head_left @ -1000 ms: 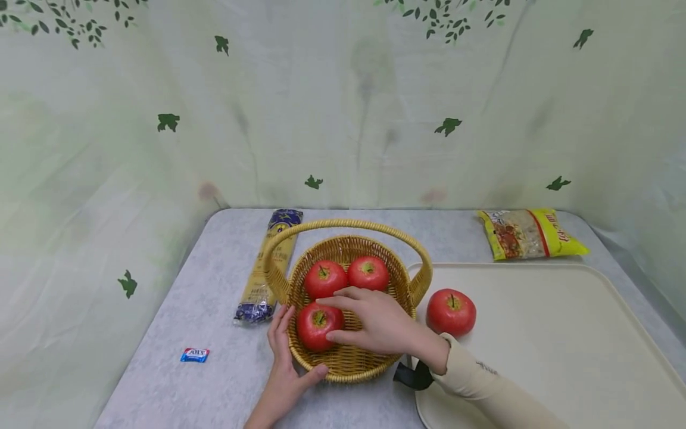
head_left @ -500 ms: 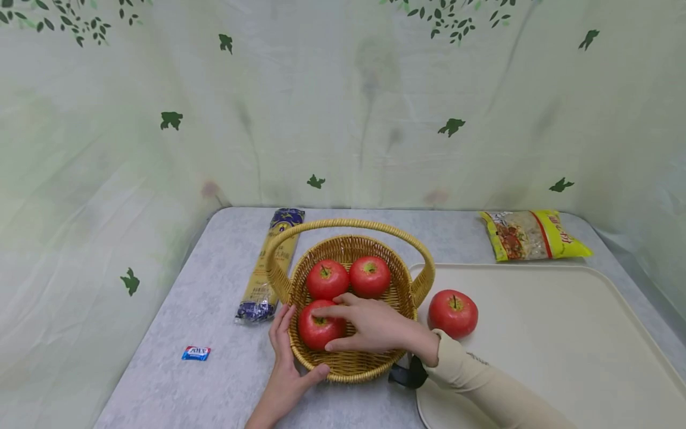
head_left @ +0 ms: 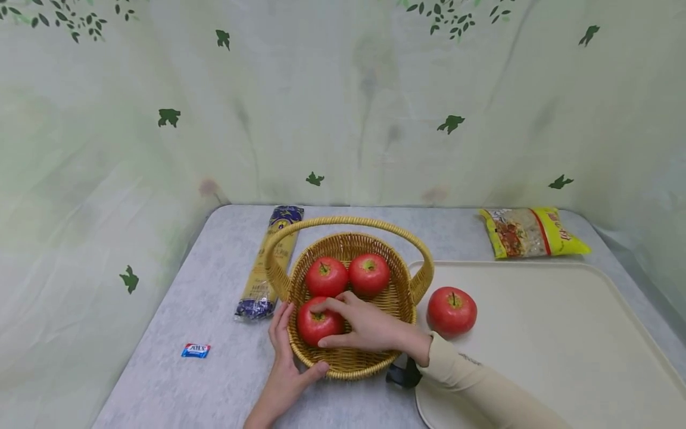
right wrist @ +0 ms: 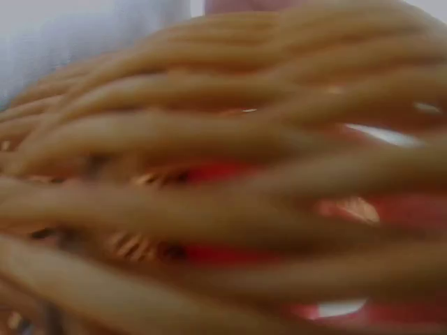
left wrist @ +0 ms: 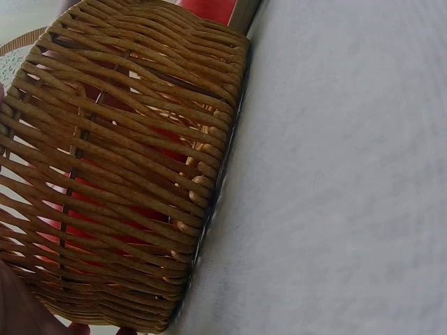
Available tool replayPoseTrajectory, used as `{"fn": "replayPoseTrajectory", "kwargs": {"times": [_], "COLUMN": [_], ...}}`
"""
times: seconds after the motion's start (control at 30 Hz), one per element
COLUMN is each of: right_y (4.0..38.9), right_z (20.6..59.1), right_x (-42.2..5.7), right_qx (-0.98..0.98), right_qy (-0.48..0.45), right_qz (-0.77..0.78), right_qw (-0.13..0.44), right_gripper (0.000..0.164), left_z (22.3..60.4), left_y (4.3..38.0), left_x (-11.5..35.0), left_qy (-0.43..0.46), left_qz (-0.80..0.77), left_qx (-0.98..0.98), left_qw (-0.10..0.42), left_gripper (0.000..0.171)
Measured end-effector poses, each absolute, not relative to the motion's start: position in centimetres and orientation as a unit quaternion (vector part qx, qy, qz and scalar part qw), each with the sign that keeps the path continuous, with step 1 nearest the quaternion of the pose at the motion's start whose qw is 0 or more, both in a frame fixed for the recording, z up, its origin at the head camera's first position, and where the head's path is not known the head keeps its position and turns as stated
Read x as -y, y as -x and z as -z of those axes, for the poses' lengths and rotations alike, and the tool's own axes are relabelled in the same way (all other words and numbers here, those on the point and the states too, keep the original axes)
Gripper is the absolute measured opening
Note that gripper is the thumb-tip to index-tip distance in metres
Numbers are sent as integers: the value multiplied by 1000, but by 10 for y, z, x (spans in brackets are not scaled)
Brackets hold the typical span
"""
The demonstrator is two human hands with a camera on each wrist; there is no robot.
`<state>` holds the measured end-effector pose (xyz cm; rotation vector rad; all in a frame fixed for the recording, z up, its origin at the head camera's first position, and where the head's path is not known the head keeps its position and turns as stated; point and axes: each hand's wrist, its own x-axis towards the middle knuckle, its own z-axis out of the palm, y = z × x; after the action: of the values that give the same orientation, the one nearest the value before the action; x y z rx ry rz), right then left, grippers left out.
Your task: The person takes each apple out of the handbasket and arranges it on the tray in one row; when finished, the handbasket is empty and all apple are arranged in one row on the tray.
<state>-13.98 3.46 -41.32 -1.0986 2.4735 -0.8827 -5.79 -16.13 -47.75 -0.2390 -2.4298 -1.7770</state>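
The near apple (head_left: 323, 326) is now reached further over and grasped by the right hand (head_left: 364, 325); the basket (head_left: 354, 374) is held by the left hand (head_left: 285, 372); a firmer grip is seemingly gained.

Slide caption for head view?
Left hand on basket; right hand on front apple of three inside; fourth on tray.

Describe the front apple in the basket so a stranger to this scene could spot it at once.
On the table, left of the cream tray, stands a round wicker basket with an arched handle. Inside are three red apples, two behind and one in front. Unlike its neighbours, the front apple sits nearest the viewer, the right grip curled over it.
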Motion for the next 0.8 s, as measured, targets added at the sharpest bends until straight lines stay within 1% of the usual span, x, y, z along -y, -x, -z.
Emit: {"fn": "replayPoseTrajectory", "kwargs": {"times": [0.2, 0.4, 0.8], "right_y": [138, 139, 143], "right_z": [418, 423, 419], "right_x": [-28, -25, -39], "right_qx": [-859, -862, -869], "right_qy": [360, 354, 342], "right_qz": [332, 332, 318], "right_qw": [152, 148, 164], "right_gripper": [56, 57, 62], "left_z": [478, 480, 477], "left_y": [59, 56, 56], "left_x": [162, 161, 160], "left_qy": [89, 75, 66], "left_qz": [584, 578, 580], "left_qx": [804, 810, 810], "left_qw": [64, 55, 50], "left_gripper": [113, 112, 111]}}
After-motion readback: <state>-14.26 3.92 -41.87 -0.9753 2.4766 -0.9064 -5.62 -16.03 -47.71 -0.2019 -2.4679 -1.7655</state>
